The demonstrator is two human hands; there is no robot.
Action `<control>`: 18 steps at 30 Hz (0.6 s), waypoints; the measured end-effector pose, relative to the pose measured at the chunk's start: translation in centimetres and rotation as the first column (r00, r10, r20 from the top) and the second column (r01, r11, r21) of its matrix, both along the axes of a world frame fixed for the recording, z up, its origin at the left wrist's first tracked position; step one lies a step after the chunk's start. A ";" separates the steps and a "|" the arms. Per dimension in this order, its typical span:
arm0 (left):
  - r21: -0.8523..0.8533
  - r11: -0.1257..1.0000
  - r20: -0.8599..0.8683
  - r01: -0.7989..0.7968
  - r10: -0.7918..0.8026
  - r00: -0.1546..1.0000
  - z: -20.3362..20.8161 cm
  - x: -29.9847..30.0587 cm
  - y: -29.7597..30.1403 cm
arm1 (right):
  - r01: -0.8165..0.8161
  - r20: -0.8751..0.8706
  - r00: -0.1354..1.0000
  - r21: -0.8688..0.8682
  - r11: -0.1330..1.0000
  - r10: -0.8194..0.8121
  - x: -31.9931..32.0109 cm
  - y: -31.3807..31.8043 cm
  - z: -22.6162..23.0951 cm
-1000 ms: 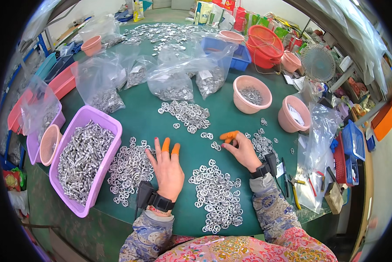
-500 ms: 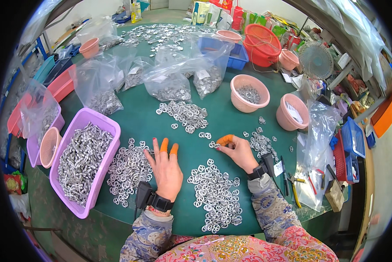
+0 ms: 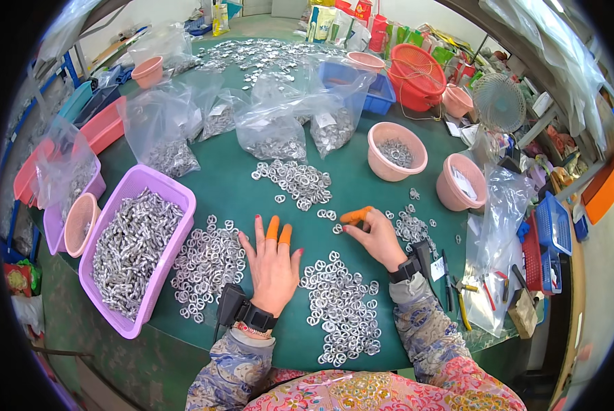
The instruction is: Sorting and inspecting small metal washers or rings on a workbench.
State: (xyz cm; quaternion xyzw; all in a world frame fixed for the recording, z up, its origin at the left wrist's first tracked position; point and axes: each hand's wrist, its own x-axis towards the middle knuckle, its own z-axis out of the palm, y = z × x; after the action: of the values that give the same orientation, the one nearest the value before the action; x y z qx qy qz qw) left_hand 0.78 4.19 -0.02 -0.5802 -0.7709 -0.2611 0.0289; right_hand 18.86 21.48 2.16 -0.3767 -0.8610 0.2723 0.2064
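My left hand point(image 3: 274, 274) lies palm down on the green table, fingers spread, with orange finger cots on two of them. It holds nothing. Beside it on the left is a heap of small silver metal rings point(image 3: 209, 264). My right hand point(image 3: 377, 240), an orange cot on its index finger, is closed in a pinch at a metal ring point(image 3: 337, 229); the fingertips partly hide what they grip. Two more rings point(image 3: 326, 214) lie just beyond. Farther off is another ring pile point(image 3: 295, 183). A larger pile of rings point(image 3: 341, 308) spreads between my forearms.
A purple basket point(image 3: 186, 198) of silver metal parts stands at left. Pink bowls point(image 3: 420, 164), point(image 3: 451, 195) stand at right, near a small pile of parts point(image 3: 416, 229). Filled plastic bags point(image 3: 273, 137) line the back. Pliers point(image 3: 463, 308) and a plastic sheet point(image 3: 495, 240) lie at right.
The whole view has shifted slightly. My left hand's fingers have drawn a little closer together. My right hand stays at the same spot, and the ring at its fingertips shows less.
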 end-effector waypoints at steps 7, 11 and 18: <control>0.042 0.988 -0.132 -0.146 0.150 0.980 -0.6 -0.2 0.3 | -0.081 -0.029 0.996 0.191 0.978 0.088 -0.6 -0.7 -0.6; 0.046 0.989 -0.100 -0.142 0.146 0.984 -0.7 -0.1 0.2 | -0.051 -0.029 0.998 0.064 0.997 0.053 -1.2 -1.2 0.2; 0.163 0.980 0.020 -0.111 0.109 0.994 0.9 0.0 0.2 | -0.215 -0.317 0.939 -0.229 0.949 0.136 -5.1 -2.4 2.2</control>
State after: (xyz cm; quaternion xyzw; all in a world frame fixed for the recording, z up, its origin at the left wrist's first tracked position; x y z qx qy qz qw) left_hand 0.82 4.34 0.85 -0.5310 -0.7779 -0.3248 0.0864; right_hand 13.75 19.12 4.34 -0.2761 -0.8073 0.4538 0.2570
